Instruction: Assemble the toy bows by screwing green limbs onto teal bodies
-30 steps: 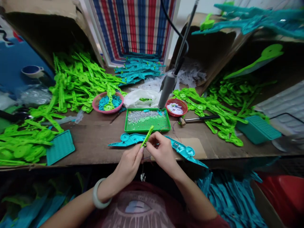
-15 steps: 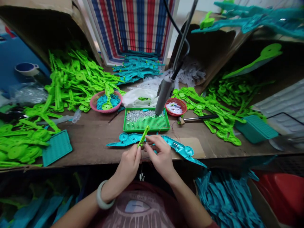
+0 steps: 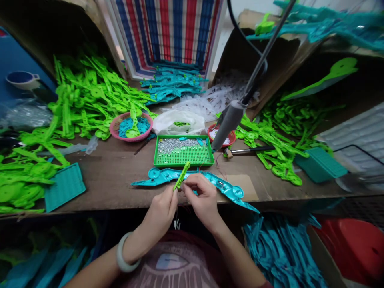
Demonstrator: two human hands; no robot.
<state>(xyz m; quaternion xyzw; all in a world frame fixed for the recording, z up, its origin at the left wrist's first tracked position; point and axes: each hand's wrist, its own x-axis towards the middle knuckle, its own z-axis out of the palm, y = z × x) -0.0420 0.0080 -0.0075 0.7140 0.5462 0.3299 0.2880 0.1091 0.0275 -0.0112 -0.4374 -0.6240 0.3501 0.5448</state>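
Note:
My left hand (image 3: 163, 206) is closed on a narrow bright green plastic piece (image 3: 183, 175), which sticks up tilted from between thumb and fingers. At the piece's lower end, the fingertips of my right hand (image 3: 202, 199) are pinched together; whatever they hold is too small and hidden to name. Thin wires with a white end (image 3: 177, 224) dangle below my left hand. Behind both hands a long turquoise plastic shell (image 3: 162, 177) lies across the table, its middle partly covered by my right hand.
A green tray (image 3: 155, 160) with small metal screws sits beyond the shell. Above its right end hangs a grey electric screwdriver (image 3: 228, 124). Pink (image 3: 115, 134) and red (image 3: 233, 141) baskets flank a white bag (image 3: 162, 125). Piles of green parts (image 3: 90, 100) lie on both sides.
The hanging screwdriver has swung to the right, from over the tray to in front of the red basket. My right fingers have drawn closer together at the green piece, which stays in my left hand.

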